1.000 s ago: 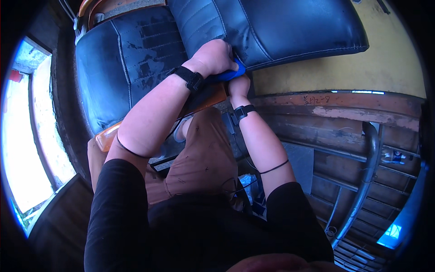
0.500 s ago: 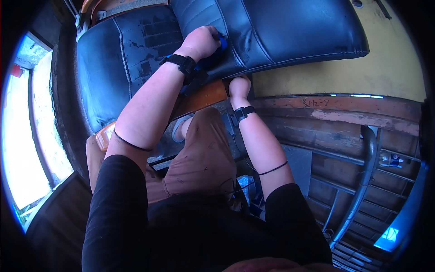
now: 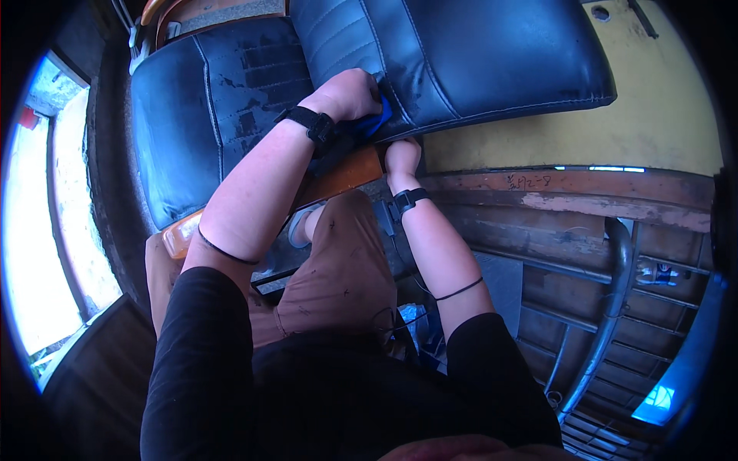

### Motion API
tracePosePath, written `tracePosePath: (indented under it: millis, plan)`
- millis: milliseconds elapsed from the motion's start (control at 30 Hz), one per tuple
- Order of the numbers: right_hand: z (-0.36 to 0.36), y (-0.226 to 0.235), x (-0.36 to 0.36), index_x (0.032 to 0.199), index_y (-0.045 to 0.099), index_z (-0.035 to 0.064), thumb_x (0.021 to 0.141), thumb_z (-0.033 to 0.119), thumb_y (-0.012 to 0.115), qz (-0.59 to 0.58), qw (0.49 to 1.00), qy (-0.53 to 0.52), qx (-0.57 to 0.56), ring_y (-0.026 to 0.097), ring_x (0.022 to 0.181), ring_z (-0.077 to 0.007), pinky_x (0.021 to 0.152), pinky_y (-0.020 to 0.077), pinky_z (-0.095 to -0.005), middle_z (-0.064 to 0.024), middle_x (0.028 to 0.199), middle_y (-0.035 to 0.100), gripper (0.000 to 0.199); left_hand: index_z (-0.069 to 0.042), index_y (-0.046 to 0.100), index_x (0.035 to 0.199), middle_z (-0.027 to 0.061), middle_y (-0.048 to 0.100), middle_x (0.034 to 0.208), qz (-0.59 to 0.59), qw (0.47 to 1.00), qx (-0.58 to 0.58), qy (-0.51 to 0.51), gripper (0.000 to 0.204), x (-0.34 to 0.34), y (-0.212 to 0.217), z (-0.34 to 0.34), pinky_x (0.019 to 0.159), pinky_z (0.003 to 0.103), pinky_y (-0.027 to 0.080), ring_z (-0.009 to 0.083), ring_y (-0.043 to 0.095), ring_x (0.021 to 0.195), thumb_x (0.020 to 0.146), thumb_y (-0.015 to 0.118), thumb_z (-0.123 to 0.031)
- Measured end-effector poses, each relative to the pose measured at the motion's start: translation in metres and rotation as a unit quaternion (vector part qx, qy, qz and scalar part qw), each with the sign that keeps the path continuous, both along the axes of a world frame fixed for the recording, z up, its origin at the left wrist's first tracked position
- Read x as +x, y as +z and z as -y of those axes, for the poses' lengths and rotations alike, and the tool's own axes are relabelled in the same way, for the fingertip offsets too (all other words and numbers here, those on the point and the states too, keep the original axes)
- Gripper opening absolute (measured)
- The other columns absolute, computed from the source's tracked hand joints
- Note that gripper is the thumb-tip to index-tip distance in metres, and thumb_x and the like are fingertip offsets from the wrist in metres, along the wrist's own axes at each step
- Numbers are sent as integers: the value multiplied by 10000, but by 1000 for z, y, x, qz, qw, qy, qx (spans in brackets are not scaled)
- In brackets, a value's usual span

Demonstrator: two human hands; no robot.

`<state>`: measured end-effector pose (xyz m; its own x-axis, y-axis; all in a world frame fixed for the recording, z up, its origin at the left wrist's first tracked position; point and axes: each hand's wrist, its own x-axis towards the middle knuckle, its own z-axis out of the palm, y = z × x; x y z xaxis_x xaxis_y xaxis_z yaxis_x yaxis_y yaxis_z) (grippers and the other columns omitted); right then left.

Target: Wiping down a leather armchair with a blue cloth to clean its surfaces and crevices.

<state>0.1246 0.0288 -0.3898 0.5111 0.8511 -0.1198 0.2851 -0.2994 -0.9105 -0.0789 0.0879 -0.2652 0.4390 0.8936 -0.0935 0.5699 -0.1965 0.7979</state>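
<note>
A black padded chair with stitched seams lies across the top of the view, its seat [image 3: 165, 131] on the left and its backrest [image 3: 500, 54] on the right. My left hand [image 3: 350, 94] is closed on a blue cloth [image 3: 380, 121], pressed where seat and backrest meet. Dark patches that look wet or worn mark the seat. Below the backrest's near edge is my right hand [image 3: 402, 160], beside the end of the orange-brown wooden armrest [image 3: 342, 177]. Its fingers are hidden behind that edge, so their grip does not show.
A yellowish board [image 3: 553, 142] lies behind the backrest, bordered by a worn wooden beam [image 3: 492, 181]. Metal tube racks [image 3: 607, 307] stand at the right. My bent leg [image 3: 338, 269] is below the armrest. A bright opening [image 3: 46, 230] is at the far left.
My left hand has moved slightly down and to the right with the blue cloth, showing more of it. My right hand has shifted slightly down and left. The backrest sits a little further left.
</note>
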Motion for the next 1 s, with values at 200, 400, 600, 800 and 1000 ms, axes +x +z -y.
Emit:
tracePosePath:
  millis: [200, 400, 600, 800, 1000]
  plan:
    - [5, 5, 1, 1062, 684, -32, 943, 124, 525, 103, 994, 13, 35, 648, 995, -392, 876, 472, -397, -231, 1060, 705, 253, -37, 740, 1028, 206, 710, 988, -13, 1000, 2, 5, 327, 1, -4, -1, 887, 371, 523, 352, 678, 929, 777, 700, -242]
    - [33, 10, 7, 1036, 655, -7, 932, 88, 597, 129, 985, -2, 114, 654, 920, -289, 859, 497, -348, -144, 988, 694, 153, -54, 750, 1001, 200, 711, 974, -11, 1000, 6, -4, 320, 6, -15, -9, 876, 378, 522, 346, 677, 943, 753, 706, -251]
    - [93, 73, -51, 1012, 606, 21, 910, -21, 628, 201, 921, 142, 303, 599, 910, -163, 847, 487, -298, -58, 973, 632, 113, -64, 754, 987, 187, 714, 967, -28, 1000, 10, 4, 302, -2, -13, -7, 870, 375, 524, 340, 678, 937, 752, 712, -248]
    - [86, 95, -72, 923, 640, 43, 854, 32, 650, 308, 878, 237, 281, 596, 882, -309, 820, 487, -409, -117, 940, 642, 71, -86, 758, 1027, 182, 706, 1055, -65, 998, 9, -8, 314, 1, -7, -9, 899, 389, 529, 350, 669, 991, 766, 719, -255]
    - [49, 103, -82, 836, 648, 57, 813, -17, 567, 370, 867, 251, 219, 608, 845, -329, 763, 496, -418, -109, 849, 648, 112, -53, 744, 1016, 176, 717, 961, -12, 1000, 25, -8, 298, -12, -16, -18, 859, 367, 526, 336, 679, 919, 771, 704, -218]
